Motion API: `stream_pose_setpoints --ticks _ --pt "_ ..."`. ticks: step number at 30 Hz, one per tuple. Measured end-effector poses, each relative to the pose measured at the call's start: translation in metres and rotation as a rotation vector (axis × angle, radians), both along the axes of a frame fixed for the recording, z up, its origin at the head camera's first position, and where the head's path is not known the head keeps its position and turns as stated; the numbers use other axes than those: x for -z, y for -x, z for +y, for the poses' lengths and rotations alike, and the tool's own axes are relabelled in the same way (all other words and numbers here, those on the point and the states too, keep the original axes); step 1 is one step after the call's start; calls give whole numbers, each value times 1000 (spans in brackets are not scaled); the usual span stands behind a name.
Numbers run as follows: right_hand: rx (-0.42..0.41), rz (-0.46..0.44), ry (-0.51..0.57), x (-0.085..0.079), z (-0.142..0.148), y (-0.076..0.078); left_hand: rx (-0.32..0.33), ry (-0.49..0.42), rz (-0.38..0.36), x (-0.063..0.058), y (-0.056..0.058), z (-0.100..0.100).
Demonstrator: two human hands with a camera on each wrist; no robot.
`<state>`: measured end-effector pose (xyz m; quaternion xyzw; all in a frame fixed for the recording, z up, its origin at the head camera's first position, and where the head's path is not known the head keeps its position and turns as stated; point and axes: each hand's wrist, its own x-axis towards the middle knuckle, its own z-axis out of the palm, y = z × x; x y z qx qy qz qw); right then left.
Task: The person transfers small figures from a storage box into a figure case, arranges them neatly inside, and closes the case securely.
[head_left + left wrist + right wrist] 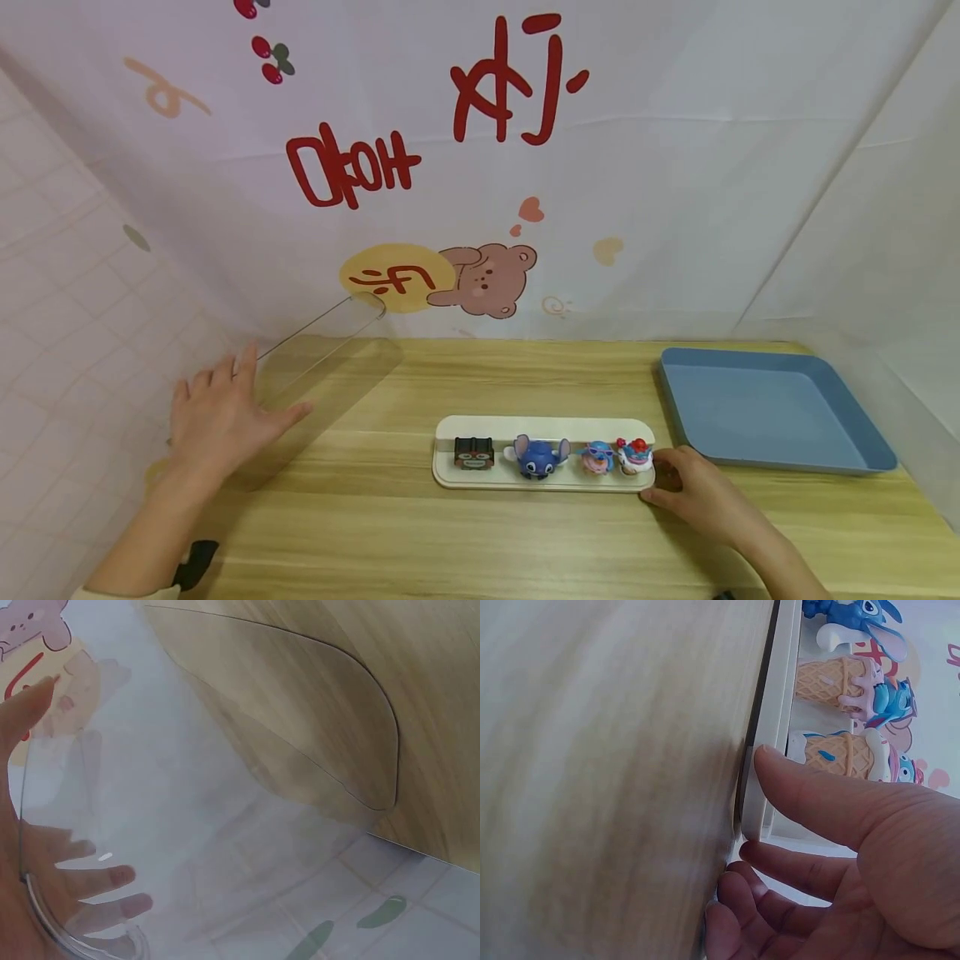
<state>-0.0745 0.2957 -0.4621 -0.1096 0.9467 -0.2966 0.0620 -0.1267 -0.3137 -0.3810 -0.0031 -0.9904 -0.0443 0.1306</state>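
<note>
At the left, my left hand [225, 417] holds a clear plastic cover [330, 333] tilted above the table, thumb spread from the fingers. Through the see-through wall of the cover [225, 772], several fingertips [112, 876] show in the left wrist view. A white display base [517, 482] lies on the table, carrying a dark chest-shaped figure [474, 452], a blue big-eared figure [538, 457] and two ice-cream-cone figures [597, 458]. My right hand [701, 492] grips the base's right end. In the right wrist view its thumb [802, 784] presses the front edge, with the other fingers curled around the end.
A blue tray [780, 408] sits at the back right, behind my right hand. White printed cloth [637, 167] hangs behind the wooden table [450, 542], with more at both sides. A small black object [197, 562] is beside the left forearm.
</note>
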Motion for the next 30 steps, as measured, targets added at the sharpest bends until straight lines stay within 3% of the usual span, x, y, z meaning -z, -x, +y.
stream_pose_setpoints --ticks 8,17,24,30 --pt "2 -15 -3 1 0 1 -10 -7 -24 6 -1 -5" --pt "3 -15 -5 -1 -1 0 26 31 147 13 1 -8" --pt "5 -27 -6 -2 -1 1 99 64 352 18 2 -9" --pt "9 -39 -4 -2 -1 0 109 39 385 19 0 -7"
